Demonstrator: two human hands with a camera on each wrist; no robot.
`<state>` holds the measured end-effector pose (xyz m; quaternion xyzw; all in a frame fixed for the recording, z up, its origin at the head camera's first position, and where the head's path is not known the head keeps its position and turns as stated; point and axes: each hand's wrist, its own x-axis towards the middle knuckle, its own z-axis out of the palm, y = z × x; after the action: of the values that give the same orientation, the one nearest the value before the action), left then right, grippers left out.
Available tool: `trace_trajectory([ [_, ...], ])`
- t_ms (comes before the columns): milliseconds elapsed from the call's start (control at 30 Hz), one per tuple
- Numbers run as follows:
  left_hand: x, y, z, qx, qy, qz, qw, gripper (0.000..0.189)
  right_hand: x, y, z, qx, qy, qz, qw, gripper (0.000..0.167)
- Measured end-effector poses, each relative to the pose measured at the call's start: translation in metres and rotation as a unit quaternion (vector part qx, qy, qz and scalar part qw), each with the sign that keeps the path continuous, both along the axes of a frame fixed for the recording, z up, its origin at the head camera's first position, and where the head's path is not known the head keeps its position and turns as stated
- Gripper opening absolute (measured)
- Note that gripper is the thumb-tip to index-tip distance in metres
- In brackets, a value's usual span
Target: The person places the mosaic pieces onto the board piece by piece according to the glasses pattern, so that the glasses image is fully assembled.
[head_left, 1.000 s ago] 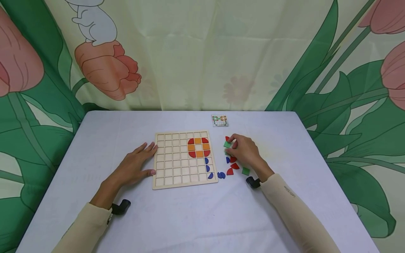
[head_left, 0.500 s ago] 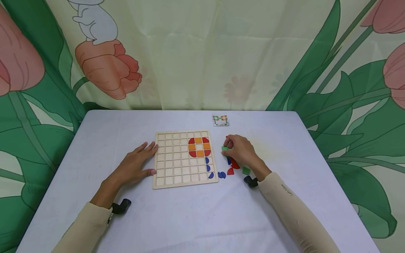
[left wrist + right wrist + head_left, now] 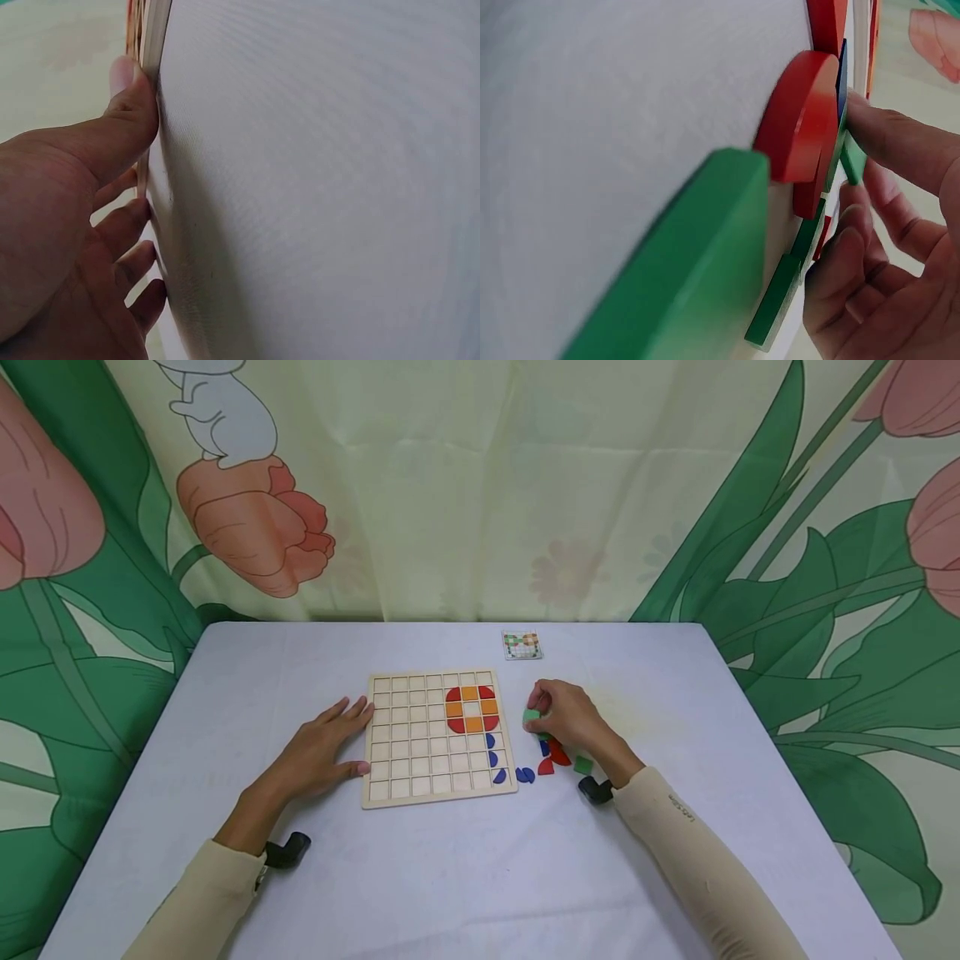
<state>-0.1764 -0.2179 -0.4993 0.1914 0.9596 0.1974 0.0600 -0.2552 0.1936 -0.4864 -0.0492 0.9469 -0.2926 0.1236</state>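
Observation:
My right hand (image 3: pixel 573 717) pinches a green square tile (image 3: pixel 531 716) between thumb and fingers, just right of the wooden grid board (image 3: pixel 401 770). In the right wrist view the green tile (image 3: pixel 853 160) stands tilted at the thumb tip. My left hand (image 3: pixel 318 752) lies with fingers spread, fingertips and thumb touching the board's left edge. Red quarter-circle pieces and orange squares (image 3: pixel 488 707) form a ring at the board's upper right. Below the ring, blue half-circle pieces (image 3: pixel 492 758) sit in the right column.
Loose red pieces (image 3: pixel 546 767), blue pieces (image 3: pixel 527 775) and a green square (image 3: pixel 582 765) lie right of the board, partly under my right hand. A small pattern card (image 3: pixel 522 645) lies near the table's back edge. A printed curtain (image 3: pixel 465 527) hangs behind.
My right hand has taken hold of the green tile from the loose pieces and drawn it slightly left, toward the board. My left hand has stayed in place.

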Motion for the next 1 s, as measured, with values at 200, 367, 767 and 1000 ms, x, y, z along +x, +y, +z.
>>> trace_trajectory([
  [200, 0.000, 0.000, 0.000, 0.002, 0.000, 0.001, 1.0000, 0.096, 0.001, 0.000, 0.002, -0.018, 0.006, 0.020, 0.9996, 0.025],
  [367, 0.000, 0.000, 0.000, -0.004, 0.002, 0.001, 1.0000, 0.096, 0.004, -0.002, 0.003, -0.048, 0.021, 0.025, 0.9983, 0.016],
  [767, 0.000, 0.000, 0.001, 0.002, 0.001, -0.001, 1.0000, 0.095, 0.012, -0.030, 0.012, -0.083, 0.068, 0.068, 0.9920, 0.012],
  [1000, -0.001, 0.000, 0.000, -0.001, -0.004, 0.007, 1.0000, 0.097, 0.011, -0.048, 0.012, -0.103, 0.067, 0.088, 0.9885, 0.012],
])
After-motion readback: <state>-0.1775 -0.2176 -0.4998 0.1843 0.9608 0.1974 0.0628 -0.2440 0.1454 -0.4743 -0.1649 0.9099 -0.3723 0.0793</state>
